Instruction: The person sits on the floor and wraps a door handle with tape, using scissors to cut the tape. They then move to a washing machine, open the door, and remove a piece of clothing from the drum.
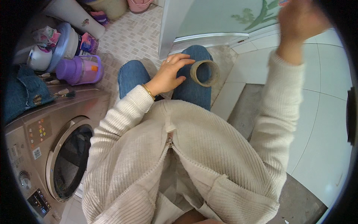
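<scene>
On the jeans of my right knee sits a roll of clear, yellowish tape [215,76], its round hole showing blue denim. My left hand [169,74], wearing a ring and a gold bracelet, hovers just left of the roll with fingers stretched apart and nothing in them. The index fingertip comes close to the roll's edge; whether it touches I cannot tell. My right hand [302,20] is raised at the upper right by the frosted glass panel [223,18]. It is blurred, and its fingers are partly cut off by the frame. A small red and blue patch shows beside it.
At lower left stands a front-loading washing machine [26,147] with a dark round door. A purple jug [80,70], bottles and a folded denim cloth [26,91] lie behind it. A pink bucket [139,5] stands far back. White tiled walls [322,112] rise on the right.
</scene>
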Demonstrator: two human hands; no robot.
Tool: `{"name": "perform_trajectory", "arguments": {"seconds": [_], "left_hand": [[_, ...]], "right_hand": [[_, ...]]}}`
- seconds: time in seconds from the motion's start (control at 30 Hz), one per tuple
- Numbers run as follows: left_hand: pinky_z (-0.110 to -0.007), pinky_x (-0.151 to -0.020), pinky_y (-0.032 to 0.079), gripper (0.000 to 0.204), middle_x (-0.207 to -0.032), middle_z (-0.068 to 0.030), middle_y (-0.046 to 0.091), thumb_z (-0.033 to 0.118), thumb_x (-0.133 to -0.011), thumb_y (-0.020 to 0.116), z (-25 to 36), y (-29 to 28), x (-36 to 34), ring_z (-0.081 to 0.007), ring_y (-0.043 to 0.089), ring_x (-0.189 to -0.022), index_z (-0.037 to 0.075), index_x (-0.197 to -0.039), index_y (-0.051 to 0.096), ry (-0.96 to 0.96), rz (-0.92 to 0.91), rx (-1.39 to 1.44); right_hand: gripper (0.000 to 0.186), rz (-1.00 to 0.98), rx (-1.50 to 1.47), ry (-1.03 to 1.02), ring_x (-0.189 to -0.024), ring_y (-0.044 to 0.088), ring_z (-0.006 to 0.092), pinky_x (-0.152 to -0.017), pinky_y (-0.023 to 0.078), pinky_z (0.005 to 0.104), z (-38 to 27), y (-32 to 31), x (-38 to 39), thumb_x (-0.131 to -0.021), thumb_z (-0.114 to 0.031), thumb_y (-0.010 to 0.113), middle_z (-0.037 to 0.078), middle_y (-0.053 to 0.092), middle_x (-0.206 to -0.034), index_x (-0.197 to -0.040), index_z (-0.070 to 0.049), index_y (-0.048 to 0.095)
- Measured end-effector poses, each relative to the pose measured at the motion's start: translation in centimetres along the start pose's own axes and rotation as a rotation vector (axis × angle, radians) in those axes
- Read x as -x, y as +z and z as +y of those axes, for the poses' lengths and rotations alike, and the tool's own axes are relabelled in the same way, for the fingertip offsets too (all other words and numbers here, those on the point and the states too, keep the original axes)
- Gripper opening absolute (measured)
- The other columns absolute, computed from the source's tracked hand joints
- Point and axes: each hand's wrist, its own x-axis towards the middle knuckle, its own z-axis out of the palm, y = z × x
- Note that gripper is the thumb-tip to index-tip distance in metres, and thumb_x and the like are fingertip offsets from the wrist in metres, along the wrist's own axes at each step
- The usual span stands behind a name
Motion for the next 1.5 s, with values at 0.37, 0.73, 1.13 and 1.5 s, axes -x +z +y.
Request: {"name": "perform_trajectory", "arguments": {"seconds": [0.37, 0.73, 1.13, 1.5], "left_hand": [[-0.041, -0.095, 0.036, 0.044, -0.094, 0.0018, 0.066, 0.011, -0.066, 0.081, -1.8, 1.4, -1.3, -0.0230, 0.055, -0.106, 0.014, -0.107, 0.064, -0.071, 0.055, 0.146], [-0.038, -0.084, 0.041, 0.008, -0.084, 0.0004, 0.067, 0.016, -0.077, 0.073, -1.4, 0.6, -1.6, -0.0231, 0.058, -0.090, 0.012, -0.082, 0.068, 0.003, 0.118, 0.019], [-0.020, -0.065, 0.041, 0.011, -0.078, 0.0024, 0.061, 0.008, -0.087, 0.067, 3.3, -4.2, -2.4, -0.0041, 0.051, -0.071, 0.003, -0.094, 0.063, -0.527, 0.091, 0.449], [-0.031, -0.089, 0.042, 0.023, -0.098, -0.0018, 0.065, -0.006, -0.078, 0.062, 5.4, -8.7, -1.5, -0.0144, 0.055, -0.092, 0.005, -0.098, 0.067, -0.134, -0.078, 0.371]], "right_hand": [[0.043, -0.702, -0.068, 0.464, -0.091, 0.057, 0.0279, -0.078, 0.043, 0.0401, -15.9, -3.6, 21.9, -0.065, -0.041, 0.079, 0.006, 0.063, -0.088, -0.087, -0.008, 0.063], [0.036, -0.754, -0.072, 0.793, -0.090, 0.060, 0.0276, -0.088, 0.045, 0.0418, -16.7, -4.6, 24.1, -0.072, -0.016, 0.078, 0.010, 0.063, -0.091, -0.102, -0.005, 0.062], [0.049, -0.852, -0.126, 0.530, -0.078, 0.055, 0.0327, -0.067, 0.046, 0.0391, -16.1, -2.7, 15.6, -0.065, -0.017, 0.080, 0.012, 0.052, -0.090, -0.106, -0.008, 0.056], [0.048, -0.752, -0.421, 0.863, -0.090, 0.053, 0.0249, -0.078, 0.045, 0.0315, -15.3, -2.7, 13.2, -0.065, -0.002, 0.070, 0.009, 0.049, -0.098, -0.109, -0.008, 0.052]]}}
